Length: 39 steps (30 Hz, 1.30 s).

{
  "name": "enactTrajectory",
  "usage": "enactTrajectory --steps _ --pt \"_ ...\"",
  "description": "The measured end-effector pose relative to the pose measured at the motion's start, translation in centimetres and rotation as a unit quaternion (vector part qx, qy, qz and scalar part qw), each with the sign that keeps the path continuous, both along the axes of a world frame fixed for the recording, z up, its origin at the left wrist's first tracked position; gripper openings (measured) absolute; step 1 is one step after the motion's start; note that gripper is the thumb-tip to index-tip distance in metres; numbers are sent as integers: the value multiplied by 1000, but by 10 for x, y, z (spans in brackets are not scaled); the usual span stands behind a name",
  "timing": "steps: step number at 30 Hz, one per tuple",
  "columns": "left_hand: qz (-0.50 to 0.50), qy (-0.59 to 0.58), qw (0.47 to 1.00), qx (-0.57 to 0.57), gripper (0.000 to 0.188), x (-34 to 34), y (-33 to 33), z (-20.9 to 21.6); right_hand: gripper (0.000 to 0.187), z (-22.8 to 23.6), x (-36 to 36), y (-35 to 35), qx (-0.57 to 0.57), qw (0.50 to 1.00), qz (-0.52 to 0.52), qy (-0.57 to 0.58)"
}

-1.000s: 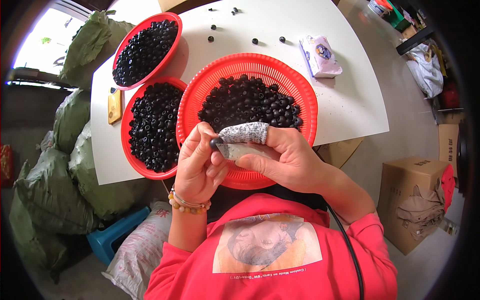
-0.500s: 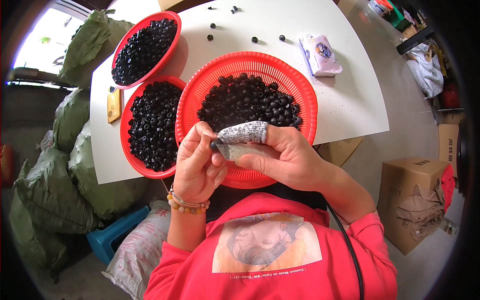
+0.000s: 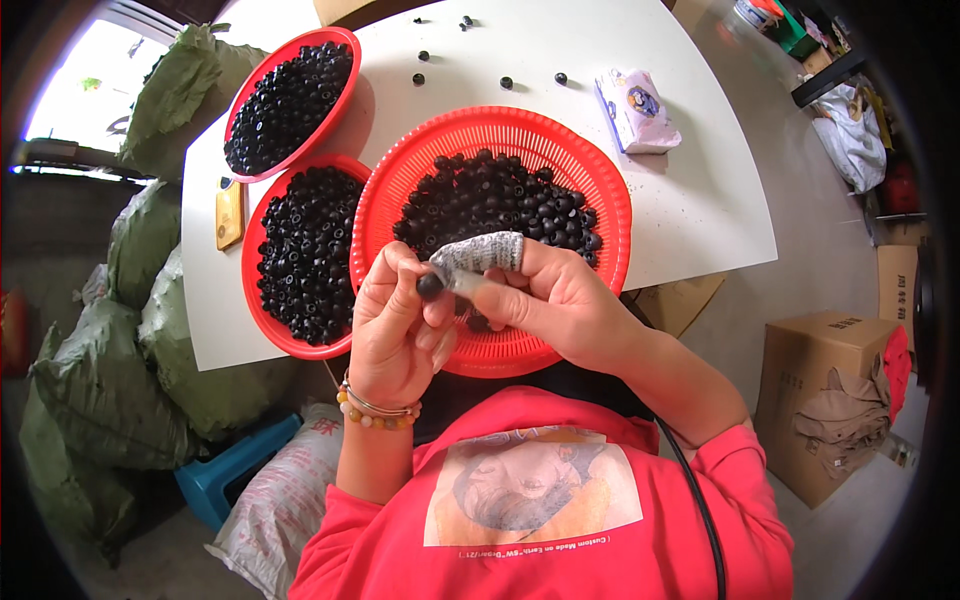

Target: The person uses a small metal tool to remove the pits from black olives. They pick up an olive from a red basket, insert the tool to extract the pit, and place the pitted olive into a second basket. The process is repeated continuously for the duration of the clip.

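Over the large red plastic colander [image 3: 621, 205], both of my hands meet at its near side. My left hand [image 3: 385, 325], with a beaded bracelet at the wrist, pinches a small round black plastic piece [image 3: 429, 287] between thumb and fingers. A grey knitted finger cover [image 3: 482, 250] sits on the index finger of my right hand [image 3: 565, 300]. Between that finger and the thumb is a small flat pale-grey blade [image 3: 461, 281], mostly hidden, its tip against or close beside the black piece. Many similar black pieces [image 3: 490, 200] lie heaped in the colander.
Two red basins, one near [image 3: 251, 285] and one far [image 3: 353, 85], hold more black pieces at the left. On the white table [image 3: 700, 215] are a tissue pack [image 3: 640, 112], a yellow object [image 3: 229, 215] and several loose pieces [image 3: 506, 83]. Green sacks [image 3: 110, 380] stand left, a cardboard box [image 3: 800, 400] right.
The black piece has been turned and shows more fully beneath my left fingertips. My right hand has shifted slightly left, and less of the blade shows.
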State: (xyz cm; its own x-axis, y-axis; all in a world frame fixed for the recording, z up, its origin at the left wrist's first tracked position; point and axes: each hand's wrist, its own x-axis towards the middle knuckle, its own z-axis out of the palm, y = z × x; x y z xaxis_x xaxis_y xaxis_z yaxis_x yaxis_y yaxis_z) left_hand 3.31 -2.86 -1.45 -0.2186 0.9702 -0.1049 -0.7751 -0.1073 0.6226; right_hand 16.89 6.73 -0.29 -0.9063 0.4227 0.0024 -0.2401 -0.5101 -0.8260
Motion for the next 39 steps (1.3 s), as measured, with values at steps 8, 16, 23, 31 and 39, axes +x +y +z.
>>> enactTrajectory --steps 8,16,23,31,39 --pt "22 16 1000 10 6 4 2 -2 26 -5 -3 3 12 997 -53 -51" --pt "-3 97 995 27 9 9 1 -3 22 -4 -13 2 6 998 -58 -30" --pt "24 93 995 17 16 6 3 -2 20 1 -2 10 38 995 -53 -70" --pt "77 126 989 0 16 6 3 -2 26 0 8 -2 88 994 -49 -34" --pt "101 185 978 -9 16 8 2 1 26 -1 6 -3 109 991 -61 -42"
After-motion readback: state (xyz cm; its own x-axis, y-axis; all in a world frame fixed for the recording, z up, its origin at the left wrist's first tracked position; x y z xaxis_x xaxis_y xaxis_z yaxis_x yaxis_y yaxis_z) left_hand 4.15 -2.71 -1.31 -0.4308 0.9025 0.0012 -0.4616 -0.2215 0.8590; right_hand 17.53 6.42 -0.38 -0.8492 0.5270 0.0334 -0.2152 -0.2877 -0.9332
